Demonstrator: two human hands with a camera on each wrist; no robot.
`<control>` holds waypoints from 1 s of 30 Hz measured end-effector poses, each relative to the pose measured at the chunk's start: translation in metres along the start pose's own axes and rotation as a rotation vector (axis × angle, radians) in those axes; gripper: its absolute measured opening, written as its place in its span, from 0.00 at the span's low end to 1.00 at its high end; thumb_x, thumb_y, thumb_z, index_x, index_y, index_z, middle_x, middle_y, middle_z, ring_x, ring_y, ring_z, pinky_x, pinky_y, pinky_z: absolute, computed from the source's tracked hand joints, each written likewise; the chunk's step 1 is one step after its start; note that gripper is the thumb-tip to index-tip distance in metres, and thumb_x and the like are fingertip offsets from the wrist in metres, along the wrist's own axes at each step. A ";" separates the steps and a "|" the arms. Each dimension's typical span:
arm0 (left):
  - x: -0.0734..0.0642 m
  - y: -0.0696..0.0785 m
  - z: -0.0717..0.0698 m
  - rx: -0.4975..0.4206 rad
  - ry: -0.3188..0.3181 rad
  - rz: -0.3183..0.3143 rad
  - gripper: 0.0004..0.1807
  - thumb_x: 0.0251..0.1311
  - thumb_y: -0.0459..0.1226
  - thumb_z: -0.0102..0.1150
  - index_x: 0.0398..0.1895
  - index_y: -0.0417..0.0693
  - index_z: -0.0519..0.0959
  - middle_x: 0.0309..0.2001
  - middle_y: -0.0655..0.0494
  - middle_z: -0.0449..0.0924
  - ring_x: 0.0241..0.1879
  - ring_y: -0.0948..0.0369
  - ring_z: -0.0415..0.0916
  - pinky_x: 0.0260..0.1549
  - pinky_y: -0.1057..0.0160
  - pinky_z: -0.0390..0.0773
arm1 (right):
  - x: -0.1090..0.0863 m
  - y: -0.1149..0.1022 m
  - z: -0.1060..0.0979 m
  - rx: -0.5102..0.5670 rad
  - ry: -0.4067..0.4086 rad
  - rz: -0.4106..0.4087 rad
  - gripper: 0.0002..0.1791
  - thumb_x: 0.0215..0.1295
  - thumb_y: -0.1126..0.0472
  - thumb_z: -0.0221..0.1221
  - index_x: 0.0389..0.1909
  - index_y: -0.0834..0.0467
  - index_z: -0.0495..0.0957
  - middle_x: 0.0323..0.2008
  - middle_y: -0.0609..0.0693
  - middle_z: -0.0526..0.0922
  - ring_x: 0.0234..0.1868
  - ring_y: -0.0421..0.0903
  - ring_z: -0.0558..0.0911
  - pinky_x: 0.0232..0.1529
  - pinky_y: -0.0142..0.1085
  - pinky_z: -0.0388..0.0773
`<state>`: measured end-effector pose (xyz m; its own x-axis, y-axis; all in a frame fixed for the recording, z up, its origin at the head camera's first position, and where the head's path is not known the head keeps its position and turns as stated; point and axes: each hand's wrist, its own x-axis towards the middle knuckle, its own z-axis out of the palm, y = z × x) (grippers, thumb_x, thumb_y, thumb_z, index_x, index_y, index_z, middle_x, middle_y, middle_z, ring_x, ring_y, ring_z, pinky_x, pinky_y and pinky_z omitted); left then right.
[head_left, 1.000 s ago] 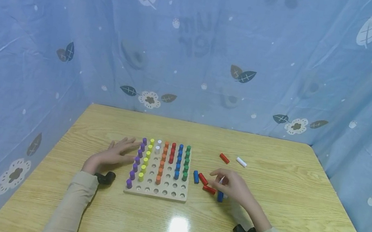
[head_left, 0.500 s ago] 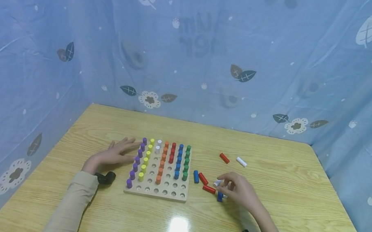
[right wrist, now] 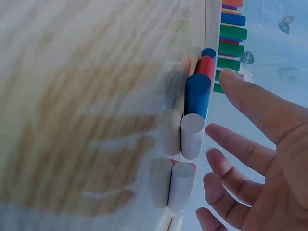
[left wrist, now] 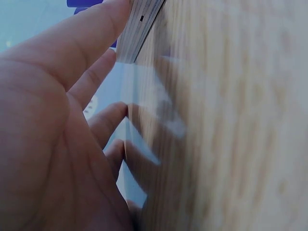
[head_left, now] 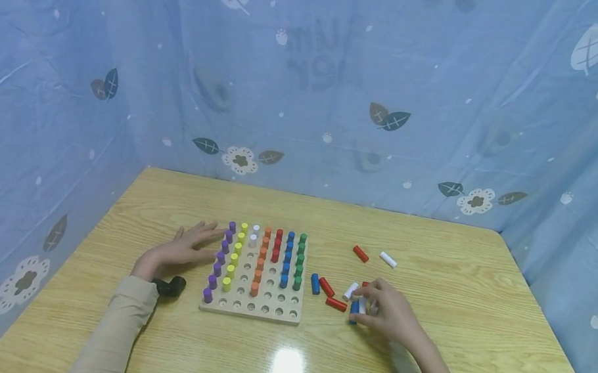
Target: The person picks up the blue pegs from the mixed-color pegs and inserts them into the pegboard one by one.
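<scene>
A square wooden pegboard point(head_left: 253, 312) bears rows of coloured pegs, with bare holes mostly toward its near side. Flat beside its left edge lies my left hand point(head_left: 184, 251), fingers spread and fingertips at the purple pegs point(head_left: 221, 257). In the left wrist view, the left hand's point(left wrist: 57, 110) fingertips reach the board's side point(left wrist: 139, 29). My right hand point(head_left: 389, 312) hovers low over loose pegs on the right, thumb and fingers apart. In the right wrist view, a white peg point(right wrist: 192, 137) and a blue peg point(right wrist: 197, 96) lie just beyond the right hand's point(right wrist: 262, 159) fingertips.
Between board and right hand lie a blue peg point(head_left: 315, 284), two red pegs point(head_left: 336, 304) and a white peg point(head_left: 350, 291). Farther back are another red peg point(head_left: 361, 254) and a white one point(head_left: 388, 259). A patterned blue curtain point(head_left: 317, 83) surrounds the table.
My right hand has moved to the right and its thumb and fingers have spread apart. A white peg and the end of a red one now show beside it. The left hand stays put.
</scene>
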<state>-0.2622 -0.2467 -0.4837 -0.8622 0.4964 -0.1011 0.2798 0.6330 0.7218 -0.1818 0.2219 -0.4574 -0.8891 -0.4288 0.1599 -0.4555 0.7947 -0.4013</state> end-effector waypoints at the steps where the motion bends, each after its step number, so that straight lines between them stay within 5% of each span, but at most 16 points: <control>1: 0.000 0.000 0.000 -0.002 0.001 0.000 0.35 0.63 0.52 0.50 0.72 0.58 0.52 0.74 0.47 0.37 0.72 0.45 0.25 0.61 0.37 0.16 | 0.000 0.000 0.001 -0.015 -0.002 -0.003 0.23 0.45 0.46 0.70 0.42 0.53 0.82 0.36 0.46 0.76 0.29 0.40 0.69 0.26 0.27 0.64; 8: 0.000 -0.001 -0.001 -0.016 -0.009 -0.013 0.36 0.64 0.52 0.50 0.72 0.58 0.52 0.74 0.47 0.35 0.72 0.47 0.24 0.61 0.38 0.15 | -0.004 0.000 0.001 -0.038 -0.027 -0.007 0.24 0.44 0.44 0.70 0.44 0.50 0.82 0.34 0.44 0.74 0.27 0.37 0.64 0.27 0.29 0.58; 30: 0.001 -0.003 0.001 -0.031 -0.002 0.000 0.35 0.63 0.52 0.50 0.72 0.57 0.53 0.74 0.47 0.36 0.72 0.45 0.24 0.61 0.37 0.15 | -0.005 0.000 -0.001 -0.038 -0.032 0.005 0.22 0.43 0.48 0.71 0.41 0.50 0.82 0.36 0.44 0.76 0.32 0.41 0.70 0.33 0.35 0.61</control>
<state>-0.2637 -0.2477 -0.4867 -0.8616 0.4971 -0.1023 0.2662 0.6142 0.7429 -0.1776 0.2239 -0.4571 -0.8896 -0.4380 0.1292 -0.4532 0.8121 -0.3676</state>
